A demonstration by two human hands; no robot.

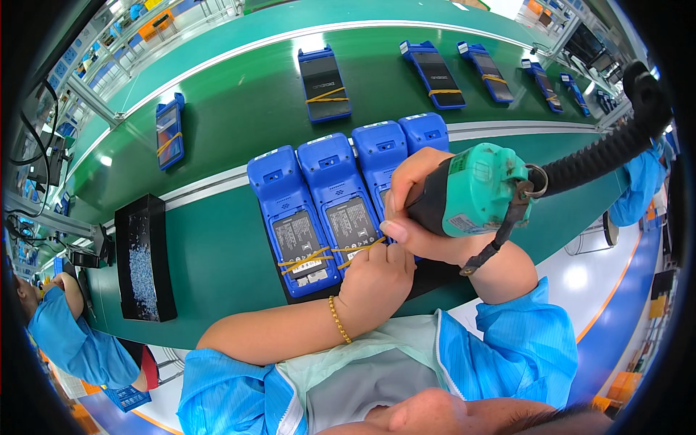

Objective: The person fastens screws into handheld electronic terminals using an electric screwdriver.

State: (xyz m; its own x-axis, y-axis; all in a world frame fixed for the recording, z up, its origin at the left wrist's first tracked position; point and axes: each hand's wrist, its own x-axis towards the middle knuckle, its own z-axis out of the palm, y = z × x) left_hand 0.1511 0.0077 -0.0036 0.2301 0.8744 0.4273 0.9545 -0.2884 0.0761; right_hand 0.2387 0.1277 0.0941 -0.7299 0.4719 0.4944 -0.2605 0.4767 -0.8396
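Note:
A green and black electric screwdriver [484, 185] is gripped in my right hand [424, 235], over the third of several blue handheld terminals lying face down in a row. Its bit is hidden behind my fingers. My left hand [378, 284], with a gold bead bracelet at the wrist, rests closed at the lower end of the third terminal [378, 148]. Whatever its curled fingers hold is out of sight. To the left, the first terminal [272, 177] and the second terminal [328, 168] show black batteries and yellow rubber bands. The fourth terminal [426, 132] is mostly covered by my right hand.
A black tray [133, 217] of tiny bluish pieces stands at the left. Beyond a metal rail, more banded terminals [325, 83] lie on a green belt [246, 94]. A black coiled cable [609, 159] runs from the screwdriver to the upper right. Another person [80, 330] sits at far left.

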